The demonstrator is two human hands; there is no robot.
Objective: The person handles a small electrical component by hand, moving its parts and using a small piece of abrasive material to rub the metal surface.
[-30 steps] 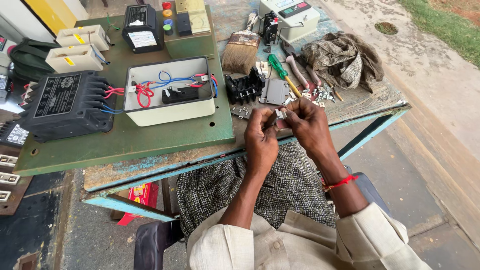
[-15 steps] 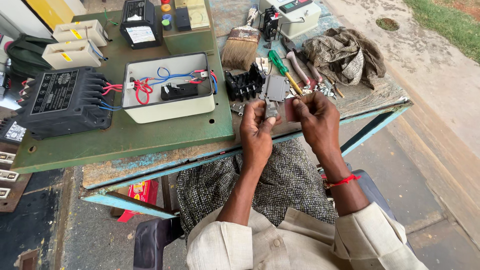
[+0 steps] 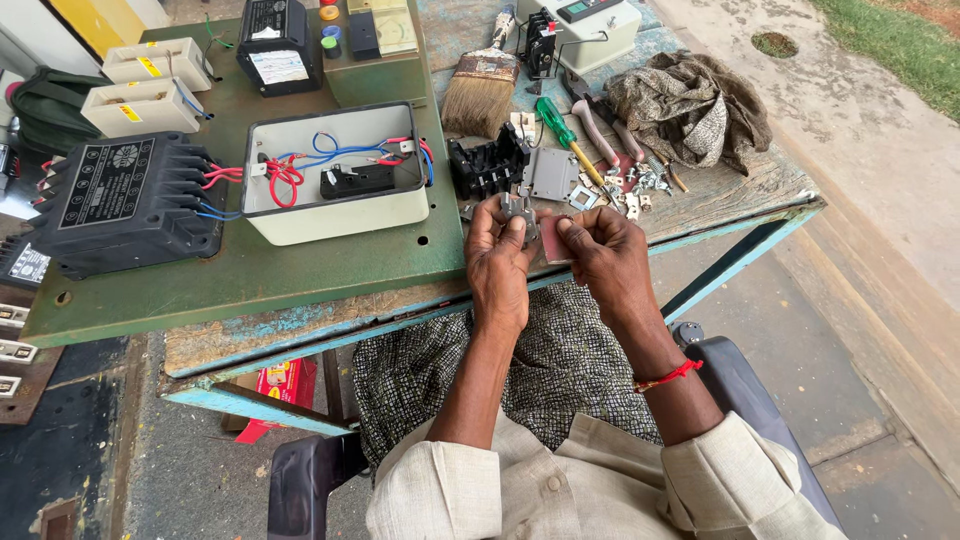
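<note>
Metal contact piece (image 3: pixel 518 210) upright, left hand (image 3: pixel 497 262) pinching

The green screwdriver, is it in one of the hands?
No, the green screwdriver lies on the table, beyond both hands.

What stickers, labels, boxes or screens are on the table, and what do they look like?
Black unit, table left: black rectangular plate, pale print and round emblem.
Black box, top: white rectangular label on its front.
Two cream blocks, top left: a small yellow sticker on each.
Meter, top right: pale case, dark oblong screen.
Red packet, under the table: flat, red with yellow.
Nothing readable on the small metal part in the left hand.
</note>
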